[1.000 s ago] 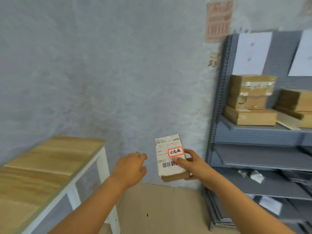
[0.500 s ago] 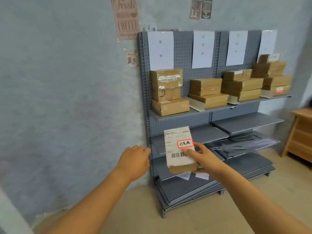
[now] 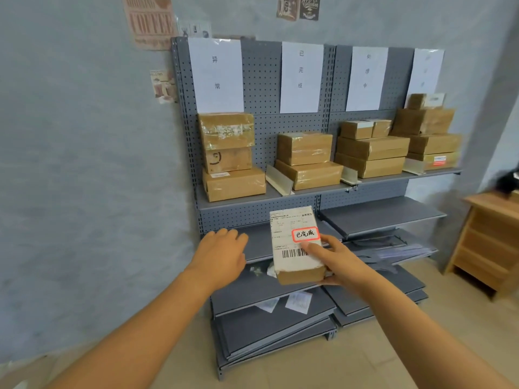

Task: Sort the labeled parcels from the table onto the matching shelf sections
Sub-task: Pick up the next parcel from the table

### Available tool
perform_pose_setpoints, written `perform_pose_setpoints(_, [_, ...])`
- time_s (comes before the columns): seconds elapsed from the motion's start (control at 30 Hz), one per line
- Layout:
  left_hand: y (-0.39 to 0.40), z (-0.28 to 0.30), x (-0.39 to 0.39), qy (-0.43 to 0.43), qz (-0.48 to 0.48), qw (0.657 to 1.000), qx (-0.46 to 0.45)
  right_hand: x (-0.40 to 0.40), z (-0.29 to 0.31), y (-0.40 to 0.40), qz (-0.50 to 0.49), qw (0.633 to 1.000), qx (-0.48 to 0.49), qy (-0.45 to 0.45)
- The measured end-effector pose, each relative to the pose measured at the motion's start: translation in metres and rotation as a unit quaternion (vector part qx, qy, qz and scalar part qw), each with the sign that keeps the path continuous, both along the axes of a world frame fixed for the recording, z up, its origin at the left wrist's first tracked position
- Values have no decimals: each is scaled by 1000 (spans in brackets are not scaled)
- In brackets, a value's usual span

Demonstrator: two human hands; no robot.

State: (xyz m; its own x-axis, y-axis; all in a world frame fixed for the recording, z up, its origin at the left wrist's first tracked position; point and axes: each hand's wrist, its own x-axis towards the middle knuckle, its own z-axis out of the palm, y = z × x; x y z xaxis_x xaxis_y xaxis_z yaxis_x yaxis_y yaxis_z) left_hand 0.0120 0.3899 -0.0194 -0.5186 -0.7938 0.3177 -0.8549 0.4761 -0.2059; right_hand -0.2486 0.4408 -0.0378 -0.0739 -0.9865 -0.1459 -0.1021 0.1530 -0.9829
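Note:
My right hand (image 3: 335, 261) grips a small brown parcel (image 3: 295, 242) from its right side, thumb on the white shipping label. The label carries a red-bordered sticker reading 已完成 (image 3: 305, 234). My left hand (image 3: 223, 255) hovers to the left of the parcel with relaxed fingers, holding nothing. Ahead stands a grey pegboard shelf (image 3: 331, 189) whose upper board holds stacks of brown boxes in sections. White paper signs hang above them; the second sign (image 3: 301, 77) reads 已完成, above a stack of two boxes (image 3: 306, 160).
The left section under the sign 异常 (image 3: 215, 75) holds three stacked boxes (image 3: 229, 155). Two more stacks sit to the right. Lower grey shelf boards (image 3: 379, 217) lie loose and tilted, with paper scraps. A wooden cabinet (image 3: 488, 242) stands at the right.
The view has swung right from the wooden table to face the whole shelf, which is now closer. The parcel stays in my right hand; my left hand stays beside it.

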Motion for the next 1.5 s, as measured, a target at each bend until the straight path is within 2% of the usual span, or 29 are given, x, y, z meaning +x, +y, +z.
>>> perform_pose_setpoints(0.27, [-112,-6,-52,-17,25,999,10,-57,-7,-107,25,1000,-2,-16])
perform_pose_setpoints(0.7, [-283,21,-177,16,-16,1000,-5,-172,20,-275,18,1000,-14,-3])
perform_pose_setpoints(0.97, [-351,16,-248,47,43,998,-26,-251,23,-378,67,997,-15,-26])
perform_pose_setpoints(1.1, [-376,20,-274,55,90,994,-18,-284,43,-428,98,995,-30,-14])
perform_pose_setpoints(1.2, [-390,26,-285,66,116,991,-20,-294,62,-462,137,988,-53,-50])
perform_pose_setpoints(1.4, [-423,49,-286,50,162,985,-42,-283,111,-520,181,975,-100,-77])
perform_pose_setpoints(1.5, [-449,61,-281,33,180,982,-52,-273,138,-552,178,973,-134,-58])
